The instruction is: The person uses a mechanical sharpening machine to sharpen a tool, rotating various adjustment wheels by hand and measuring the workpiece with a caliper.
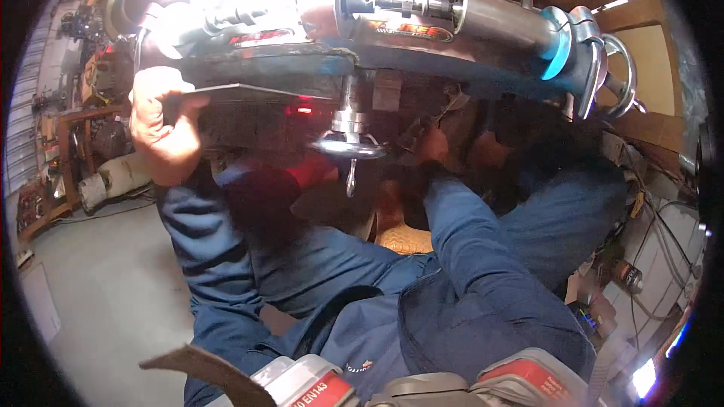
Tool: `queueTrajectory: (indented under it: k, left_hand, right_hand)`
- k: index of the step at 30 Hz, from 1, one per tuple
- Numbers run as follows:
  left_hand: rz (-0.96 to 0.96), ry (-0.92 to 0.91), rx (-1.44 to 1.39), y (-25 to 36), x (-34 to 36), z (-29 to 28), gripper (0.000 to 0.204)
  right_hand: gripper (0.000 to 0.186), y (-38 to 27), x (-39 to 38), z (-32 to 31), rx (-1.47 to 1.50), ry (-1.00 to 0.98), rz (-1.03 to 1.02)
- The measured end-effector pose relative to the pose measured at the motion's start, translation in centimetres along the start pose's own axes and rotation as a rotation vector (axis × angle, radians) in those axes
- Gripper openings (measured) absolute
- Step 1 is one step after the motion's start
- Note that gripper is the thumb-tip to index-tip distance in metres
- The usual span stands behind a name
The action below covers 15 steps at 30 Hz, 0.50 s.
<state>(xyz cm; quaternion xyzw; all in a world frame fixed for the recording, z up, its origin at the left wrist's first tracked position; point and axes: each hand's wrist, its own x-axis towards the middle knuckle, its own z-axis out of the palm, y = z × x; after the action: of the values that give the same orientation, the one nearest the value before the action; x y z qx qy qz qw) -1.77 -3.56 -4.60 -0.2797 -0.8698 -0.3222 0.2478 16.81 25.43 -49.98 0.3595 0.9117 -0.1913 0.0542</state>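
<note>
My left hand [166, 124] is raised at the left, thumb and fingers closed on the end of a thin, slightly bent metal strip [237, 87]. The strip runs rightward just below the front edge of a metal lathe [422, 56]. In the shadow under the lathe, right of a handwheel [348, 145] on a vertical shaft, my right hand [433, 145] is closed. A small metal part shows by its fingers, too dark to name. A red light [304, 110] glows between the strip's far end and the handwheel.
The lathe's tailstock [501, 19] and a large handwheel [622, 75] stand at the upper right. Bright glare covers the upper left. A pale cylinder [124, 179] lies on the left floor. Cables [664, 226] hang at the right. Red-and-white filter canisters [302, 388] fill the lower edge.
</note>
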Motion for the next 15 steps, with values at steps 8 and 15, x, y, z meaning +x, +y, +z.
queueTrajectory:
  k: [8,15]
  left_hand:
    - [0.025,-0.159,0.042,1.0,0.4,-0.2,0.017]
    - [0.060,-0.215,0.128,1.1,0.8,-1.9,0.016]
  right_hand:
    - [0.021,-0.6,3.3,-0.6,-0.086,-0.183,0.152]
    - [0.022,-3.4,3.2,-4.0,0.029,-0.332,-0.063]
